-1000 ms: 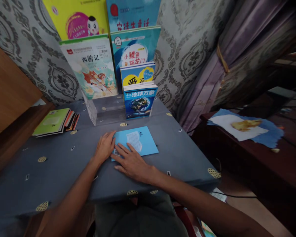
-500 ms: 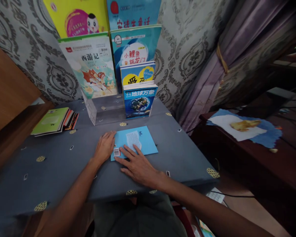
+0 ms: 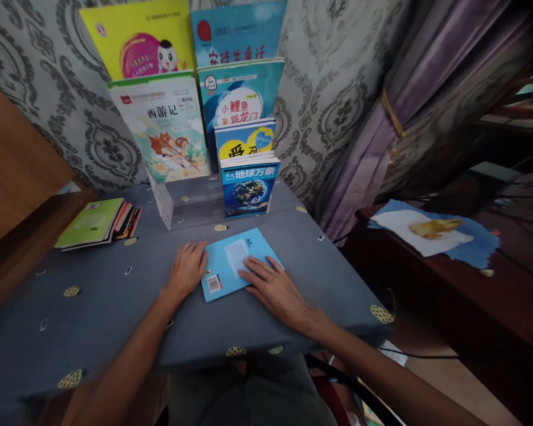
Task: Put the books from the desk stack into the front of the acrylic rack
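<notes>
Item: one thin blue book (image 3: 220, 257), lying flat and shut on the cloth-covered surface (image 3: 111, 319), between its front edge and the rack, nearer the right edge than the left. Pale text panel mid-cover; barcode at the cover's near left corner.

Left hand (image 3: 187, 267): at the book's left edge, fingers extended and close together, thumb along the edge. Whether the fingertips pinch the cover cannot be told from this angle.

Right hand (image 3: 278, 291): palm down over the right part of the cover, fingers slightly apart, resting on it, clamped on nothing.

Clear rack (image 3: 163, 204): along the far edge of the surface, holding upright books in tiers. Lowest right, a globe-covered book (image 3: 250, 190); behind it, a yellow-and-blue book (image 3: 231, 141), then a teal book (image 3: 264, 89). Left, a white illustrated book (image 3: 173, 139), with a yellow book (image 3: 160, 23) above.

Stack of books (image 3: 86, 225): flat at the far left corner of the surface, green cover uppermost.

Dark side table (image 3: 515, 313): beyond the right edge, bearing a blue sheet (image 3: 482, 245) under a white sheet (image 3: 395, 222).
</notes>
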Motion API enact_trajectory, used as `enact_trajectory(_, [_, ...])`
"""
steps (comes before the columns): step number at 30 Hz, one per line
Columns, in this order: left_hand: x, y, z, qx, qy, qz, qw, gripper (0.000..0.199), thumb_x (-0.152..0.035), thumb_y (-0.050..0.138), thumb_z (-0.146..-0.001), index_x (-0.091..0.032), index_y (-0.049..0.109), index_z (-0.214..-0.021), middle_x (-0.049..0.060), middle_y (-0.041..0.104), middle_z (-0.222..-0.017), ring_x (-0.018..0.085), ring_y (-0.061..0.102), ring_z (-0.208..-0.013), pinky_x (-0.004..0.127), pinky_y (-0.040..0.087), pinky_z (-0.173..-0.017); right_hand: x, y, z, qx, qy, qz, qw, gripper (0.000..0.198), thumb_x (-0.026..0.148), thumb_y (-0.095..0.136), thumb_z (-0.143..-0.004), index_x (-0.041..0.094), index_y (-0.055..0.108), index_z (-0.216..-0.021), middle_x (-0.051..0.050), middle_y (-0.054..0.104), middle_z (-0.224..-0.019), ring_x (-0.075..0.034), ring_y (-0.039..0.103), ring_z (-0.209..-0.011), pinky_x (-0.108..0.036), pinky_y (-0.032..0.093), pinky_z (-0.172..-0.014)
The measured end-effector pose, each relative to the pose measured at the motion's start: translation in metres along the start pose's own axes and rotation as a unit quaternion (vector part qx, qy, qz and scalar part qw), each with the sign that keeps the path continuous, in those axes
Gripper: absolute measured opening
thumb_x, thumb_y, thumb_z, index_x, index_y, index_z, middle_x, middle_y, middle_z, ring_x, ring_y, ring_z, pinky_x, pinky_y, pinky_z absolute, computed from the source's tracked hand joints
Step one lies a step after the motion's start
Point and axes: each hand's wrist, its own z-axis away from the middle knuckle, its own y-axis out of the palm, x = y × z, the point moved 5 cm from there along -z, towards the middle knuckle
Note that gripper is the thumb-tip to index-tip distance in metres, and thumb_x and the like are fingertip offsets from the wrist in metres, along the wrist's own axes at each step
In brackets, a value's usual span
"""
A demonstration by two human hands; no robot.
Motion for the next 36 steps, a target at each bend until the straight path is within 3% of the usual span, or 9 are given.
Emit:
enact_trajectory(3, [-0.002, -0.005, 0.003, 0.029, -0.014, 0.019, 0.999, 0.032, -0.028, 0.042, -0.098, -0.017, 0.068, -0.114, 0.01, 0.076, -0.095, 0.026, 0.07, -0.086, 0.037, 0.052, -0.079, -0.026, -0.006, 0.01, -0.026, 0.06, 0.034, 0.997, 0.035, 0.026, 0.048, -0.101, 0.025, 0.063, -0.132, -0.013, 0.057, -0.145, -0.029, 0.049, -0.137, -0.057, 0.037, -0.112])
enact_trajectory(6, [-0.018, 0.001, 0.008, 0.093, 0.034, 0.099, 0.99, 0.034, -0.032, 0.039, -0.1, -0.022, 0.071, -0.105, 0.003, 0.074, -0.078, 0.019, 0.068, -0.067, 0.028, 0.047, -0.066, -0.051, -0.01, 0.016, -0.037, 0.132, 0.049, 0.989, 0.037, 0.026, 0.043, -0.101, 0.023, 0.063, -0.133, -0.016, 0.057, -0.143, -0.031, 0.053, -0.132, -0.054, 0.042, -0.106])
enact_trajectory(9, [-0.035, 0.007, 0.012, 0.119, 0.087, 0.117, 0.982, 0.034, -0.035, 0.039, -0.1, -0.022, 0.071, -0.106, 0.002, 0.072, -0.071, 0.017, 0.066, -0.062, 0.027, 0.045, -0.064, -0.063, -0.011, 0.014, -0.031, 0.139, 0.027, 0.989, 0.039, 0.022, 0.041, -0.101, 0.021, 0.063, -0.132, -0.014, 0.062, -0.138, -0.029, 0.055, -0.129, -0.049, 0.043, -0.104])
enact_trajectory(12, [-0.041, 0.008, 0.009, 0.118, 0.086, 0.111, 0.983, 0.034, -0.034, 0.039, -0.1, -0.023, 0.07, -0.105, 0.001, 0.071, -0.07, 0.017, 0.065, -0.061, 0.026, 0.045, -0.064, -0.064, -0.016, 0.007, -0.025, 0.137, 0.009, 0.99, 0.04, 0.019, 0.038, -0.1, 0.019, 0.065, -0.13, -0.014, 0.063, -0.137, -0.028, 0.055, -0.127, -0.047, 0.044, -0.103])
enact_trajectory(17, [-0.03, 0.007, -0.018, 0.047, 0.046, 0.065, 0.996, 0.027, -0.028, 0.042, -0.098, -0.021, 0.069, -0.1, 0.005, 0.074, -0.086, 0.021, 0.069, -0.08, 0.031, 0.051, -0.078, -0.05, -0.025, -0.022, -0.017, 0.144, 0.01, 0.989, 0.036, 0.022, 0.041, -0.1, 0.017, 0.07, -0.12, -0.016, 0.061, -0.137, -0.03, 0.056, -0.124, -0.047, 0.045, -0.102])
enact_trajectory(20, [-0.023, 0.015, -0.041, -0.019, 0.061, 0.089, 0.994, 0.03, -0.018, 0.044, -0.094, -0.016, 0.062, -0.117, 0.012, 0.07, -0.116, 0.025, 0.063, -0.11, 0.039, 0.048, -0.101, -0.031, -0.02, -0.048, 0.003, 0.109, 0.005, 0.994, 0.033, 0.022, 0.044, -0.1, 0.014, 0.069, -0.119, -0.018, 0.058, -0.14, -0.031, 0.051, -0.132, -0.048, 0.042, -0.107])
enact_trajectory(22, [-0.018, 0.027, -0.053, -0.026, 0.067, 0.12, 0.99, 0.038, -0.014, 0.043, -0.092, -0.014, 0.055, -0.128, 0.015, 0.065, -0.127, 0.025, 0.059, -0.12, 0.043, 0.045, -0.107, -0.019, -0.013, -0.063, 0.017, 0.085, -0.007, 0.996, 0.033, 0.023, 0.046, -0.1, 0.013, 0.066, -0.124, -0.019, 0.055, -0.144, -0.031, 0.047, -0.138, -0.05, 0.038, -0.111])
enact_trajectory(27, [-0.006, 0.049, -0.062, -0.04, 0.065, 0.166, 0.983, 0.04, -0.015, 0.044, -0.093, -0.019, 0.052, -0.131, 0.012, 0.065, -0.125, 0.025, 0.059, -0.119, 0.046, 0.046, -0.106, -0.008, 0.004, -0.084, 0.026, 0.051, -0.046, 0.997, 0.035, 0.023, 0.051, -0.099, 0.013, 0.06, -0.132, -0.019, 0.054, -0.144, -0.029, 0.044, -0.14, -0.053, 0.034, -0.115])
enact_trajectory(36, [-0.004, 0.048, -0.056, -0.071, 0.082, 0.147, 0.983, 0.036, -0.013, 0.045, -0.093, -0.018, 0.056, -0.128, 0.011, 0.068, -0.123, 0.025, 0.06, -0.116, 0.046, 0.045, -0.107, -0.017, 0.014, -0.097, 0.025, 0.052, -0.047, 0.997, 0.044, 0.027, 0.045, -0.101, 0.012, 0.051, -0.142, -0.019, 0.049, -0.15, -0.028, 0.039, -0.145, -0.054, 0.028, -0.119])
